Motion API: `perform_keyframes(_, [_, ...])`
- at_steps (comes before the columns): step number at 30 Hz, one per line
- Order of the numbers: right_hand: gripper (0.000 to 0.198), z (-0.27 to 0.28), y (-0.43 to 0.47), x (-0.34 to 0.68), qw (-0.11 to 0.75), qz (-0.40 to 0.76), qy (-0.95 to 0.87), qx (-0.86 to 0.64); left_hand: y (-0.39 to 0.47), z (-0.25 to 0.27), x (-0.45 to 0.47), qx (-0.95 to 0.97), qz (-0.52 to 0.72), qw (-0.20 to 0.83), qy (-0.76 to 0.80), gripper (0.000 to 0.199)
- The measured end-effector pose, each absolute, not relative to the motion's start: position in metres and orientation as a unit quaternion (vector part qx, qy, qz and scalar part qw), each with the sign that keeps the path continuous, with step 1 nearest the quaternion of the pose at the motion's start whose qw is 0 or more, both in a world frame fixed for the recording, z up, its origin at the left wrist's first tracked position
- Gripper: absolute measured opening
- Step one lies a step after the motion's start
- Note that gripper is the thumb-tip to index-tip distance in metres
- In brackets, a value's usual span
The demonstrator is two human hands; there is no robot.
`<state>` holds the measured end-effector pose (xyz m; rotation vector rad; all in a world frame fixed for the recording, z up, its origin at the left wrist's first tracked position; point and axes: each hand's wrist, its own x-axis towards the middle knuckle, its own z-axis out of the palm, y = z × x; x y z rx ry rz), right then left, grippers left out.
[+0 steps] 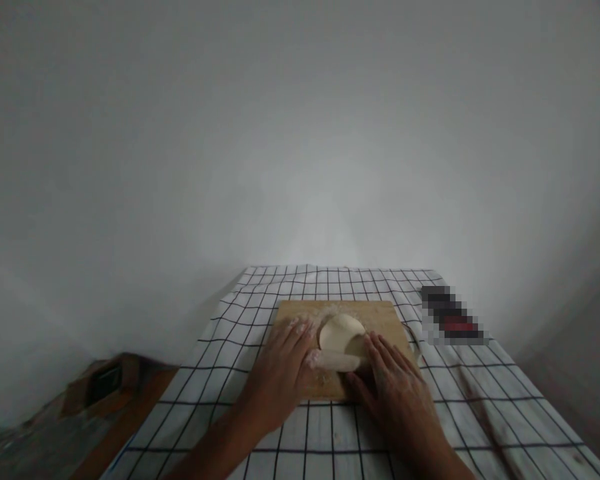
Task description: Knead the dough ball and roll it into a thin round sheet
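A round, flat piece of pale dough (342, 331) lies on a wooden board (383, 313) dusted with flour. A light rolling pin (341, 361) lies crosswise over the dough's near edge. My left hand (283, 359), with flour on its fingers, is on the pin's left end, thumb against it. On the other end rests my right hand (396, 381), its fingers pointing forward beside the dough. Both pin ends are hidden by my hands.
Under the board is a table with a white cloth (220, 360) in black checks. A blurred-out dark and red item (453, 317) lies at the right. A brown cord-like strip (483, 410) runs along the right side. A cardboard box (103, 387) stands low at the left. Behind rises a pale wall (320, 147).
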<state>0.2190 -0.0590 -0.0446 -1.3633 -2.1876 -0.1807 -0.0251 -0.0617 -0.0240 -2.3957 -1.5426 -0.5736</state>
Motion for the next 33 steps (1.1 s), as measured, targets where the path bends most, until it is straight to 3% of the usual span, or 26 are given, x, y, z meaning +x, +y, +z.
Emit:
perform_keyframes(9, [0.058, -0.064, -0.077, 0.231, 0.312, -0.101, -0.824, -0.463, -0.098, -0.044, -0.031, -0.82, -0.186, 0.126, -0.526, 0.059])
perform_keyframes(16, [0.028, -0.075, -0.091, 0.245, 0.382, -0.094, -0.81, -0.435, -0.102, -0.049, -0.038, -0.841, -0.235, 0.084, -0.48, 0.044])
perform_keyframes(19, [0.021, -0.074, -0.094, 0.246, 0.397, -0.069, -0.786, -0.468, -0.104, -0.048, -0.033, -0.848, -0.265, 0.022, -0.458, 0.04])
perform_keyframes(22, [0.021, -0.07, -0.095, 0.246, 0.386, -0.038, -0.762, -0.518, -0.096, -0.035, -0.037, -0.788, -0.344, -0.113, -0.498, 0.034])
perform_keyframes(25, [0.018, -0.065, -0.094, 0.248, 0.411, 0.037, -0.727, -0.549, -0.067, -0.009, -0.049, -0.652, -0.459, -0.244, -0.551, 0.042])
perform_keyframes(27, [0.023, -0.062, -0.094, 0.25, 0.461, 0.125, -0.676, -0.561, -0.04, 0.006, -0.049, -0.627, -0.5, -0.255, -0.54, 0.05])
perform_keyframes(30, [0.034, -0.057, -0.095, 0.256, 0.52, 0.255, -0.575, -0.578, -0.004, 0.016, -0.028, -0.759, -0.325, -0.207, -0.525, 0.047])
perform_keyframes(33, [0.038, -0.049, -0.098, 0.263, 0.558, 0.292, -0.516, -0.58, 0.017, 0.018, 0.005, -0.829, -0.221, -0.166, -0.486, 0.047])
